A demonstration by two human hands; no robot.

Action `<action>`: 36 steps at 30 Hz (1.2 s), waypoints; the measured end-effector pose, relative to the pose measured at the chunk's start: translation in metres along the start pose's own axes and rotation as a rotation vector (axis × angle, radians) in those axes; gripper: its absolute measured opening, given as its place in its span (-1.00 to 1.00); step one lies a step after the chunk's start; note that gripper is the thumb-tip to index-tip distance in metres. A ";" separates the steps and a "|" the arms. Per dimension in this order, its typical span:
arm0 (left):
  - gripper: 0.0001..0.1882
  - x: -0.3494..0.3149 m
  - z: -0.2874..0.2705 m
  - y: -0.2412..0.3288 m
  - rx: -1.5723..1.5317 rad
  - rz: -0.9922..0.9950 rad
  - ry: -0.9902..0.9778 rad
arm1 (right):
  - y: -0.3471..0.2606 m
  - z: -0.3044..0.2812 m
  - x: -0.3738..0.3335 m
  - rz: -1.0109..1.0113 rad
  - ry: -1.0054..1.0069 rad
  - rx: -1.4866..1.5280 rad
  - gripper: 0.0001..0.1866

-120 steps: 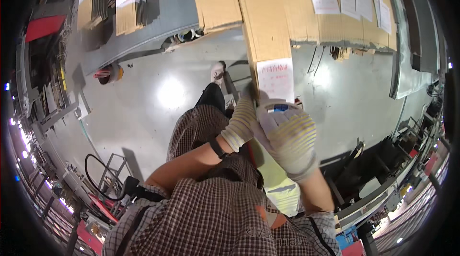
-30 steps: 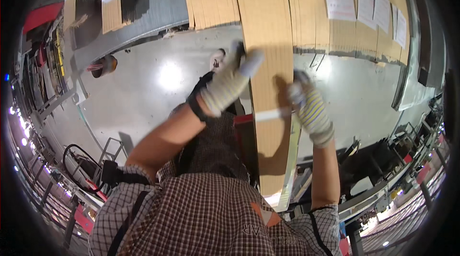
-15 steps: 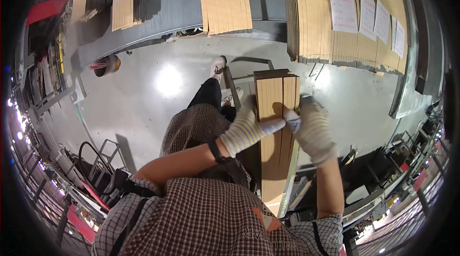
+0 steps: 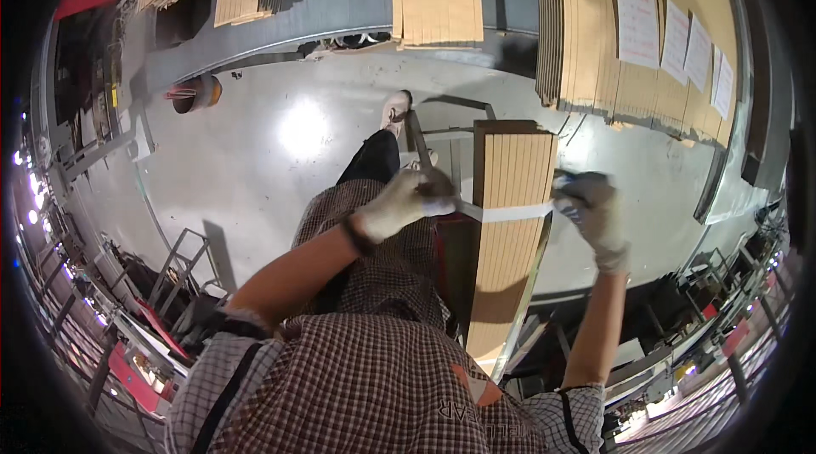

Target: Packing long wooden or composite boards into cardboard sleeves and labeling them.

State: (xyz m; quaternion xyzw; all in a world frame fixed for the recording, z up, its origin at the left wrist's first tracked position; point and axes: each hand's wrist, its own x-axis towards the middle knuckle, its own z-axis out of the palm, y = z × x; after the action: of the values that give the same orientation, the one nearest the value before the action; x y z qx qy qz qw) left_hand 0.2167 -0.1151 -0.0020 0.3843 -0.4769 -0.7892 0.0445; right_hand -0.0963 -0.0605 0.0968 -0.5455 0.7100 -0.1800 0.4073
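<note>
A long bundle of narrow brown strips point(image 4: 507, 263), standing on edge side by side, lies lengthwise in front of me. Across it runs a white band point(image 4: 515, 213), pulled fairly straight from one side to the other. My left hand point(image 4: 398, 206), in a pale glove with dark fingertips, is closed on the band's left end beside the bundle. On the other side my right hand point(image 4: 597, 216), gloved the same way, grips the right end; its fingers are partly blurred. What the bundle rests on is mostly hidden under it.
Beyond the floor, a grey bench point(image 4: 340, 20) carries more brown strip bundles point(image 4: 438, 8). At the far right stands a large stack point(image 4: 586, 71) with white paper sheets point(image 4: 637, 20). A metal frame point(image 4: 459, 105) sits near my foot; a round container point(image 4: 197, 94) is on the floor.
Both hands have moved apart, from over the bundle to its two sides. The white band now shows stretched across it. The strips look more evenly lined up, and the view has shifted slightly.
</note>
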 end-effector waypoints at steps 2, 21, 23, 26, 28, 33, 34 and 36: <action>-0.71 0.051 0.020 -0.052 -0.568 -0.192 0.075 | 0.048 0.028 -0.001 0.004 -0.044 0.150 -0.64; -0.76 -0.044 0.012 0.091 0.303 0.368 0.022 | -0.077 0.140 -0.054 0.244 0.604 -0.020 0.09; -0.71 -0.021 0.012 0.122 0.480 0.276 -0.114 | -0.101 0.115 -0.054 0.155 0.628 0.145 0.04; -0.62 0.011 0.025 0.148 1.571 0.548 -0.134 | -0.146 0.067 -0.052 -0.241 0.381 -0.221 -0.41; -0.57 0.041 0.050 0.183 1.406 0.092 -0.330 | -0.138 0.065 -0.051 -0.266 0.280 -0.343 -0.66; -0.37 0.051 0.034 0.165 1.393 0.064 -0.259 | -0.074 0.013 -0.034 -0.120 0.123 -0.161 -0.81; -0.36 0.050 0.025 0.155 1.399 0.173 -0.272 | -0.080 0.001 -0.009 0.061 -0.082 -0.103 -0.85; -0.55 0.050 0.034 0.176 1.277 0.109 -0.347 | -0.014 0.027 0.016 0.059 -0.027 -0.121 -0.84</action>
State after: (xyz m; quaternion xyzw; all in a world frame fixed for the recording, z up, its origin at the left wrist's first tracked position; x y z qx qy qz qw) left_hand 0.1072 -0.2079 0.1171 0.1777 -0.8699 -0.3988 -0.2294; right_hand -0.0677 -0.0748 0.0844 -0.5502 0.7297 -0.1174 0.3885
